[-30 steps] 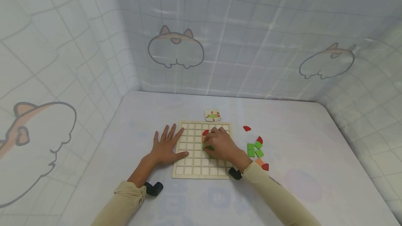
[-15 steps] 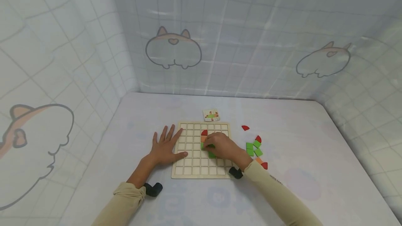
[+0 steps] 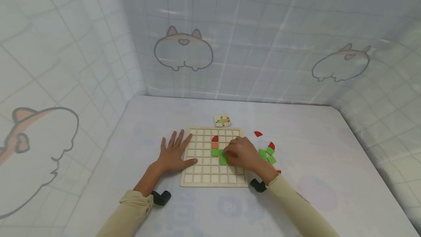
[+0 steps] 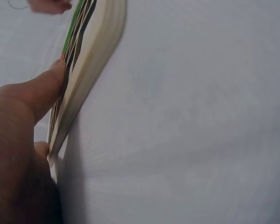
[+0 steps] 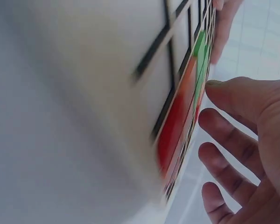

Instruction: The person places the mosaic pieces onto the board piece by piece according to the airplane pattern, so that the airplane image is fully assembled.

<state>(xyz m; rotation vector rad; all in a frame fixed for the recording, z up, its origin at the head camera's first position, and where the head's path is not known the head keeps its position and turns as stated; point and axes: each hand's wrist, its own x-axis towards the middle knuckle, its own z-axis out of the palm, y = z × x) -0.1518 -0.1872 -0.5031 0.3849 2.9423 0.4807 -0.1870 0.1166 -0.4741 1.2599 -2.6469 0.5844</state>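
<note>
Pale wooden grid board (image 3: 214, 184) lies flat on the white table (image 3: 306, 138), directly ahead of me. On it, just toward 12 o'clock from centre: a red quarter-circle tile (image 3: 215, 139), with an orange square tile (image 3: 215, 145) below it and a green square tile (image 3: 215, 152) below that. A second green square (image 3: 223, 161) sits toward 4 o'clock of that one. Further red and orange pieces (image 5: 172, 133) lie at the board's 3 o'clock side, partly covered by my right hand (image 3: 244, 153) in the head view.

My right hand is over that side, thumb and fingers apart, loosely bent; the thumb tip is close to the tiles. My left hand (image 3: 172, 157) is at 9 o'clock, fingers spread, thumb resting on the board's edge.

Small square patterned card (image 3: 222, 120) at 12 o'clock, just beyond the board. Loose red quarter-circle (image 3: 258, 134) at 2 o'clock. Loose green squares (image 3: 271, 160) grouped at 3 o'clock, another red quarter-circle (image 3: 271, 145) touching or nearly touching one. Black devices (image 3: 161, 198) at both wrists, 8 and 4 o'clock. Behind the table, grid-printed sheeting (image 3: 263, 28) with animal outlines.
</note>
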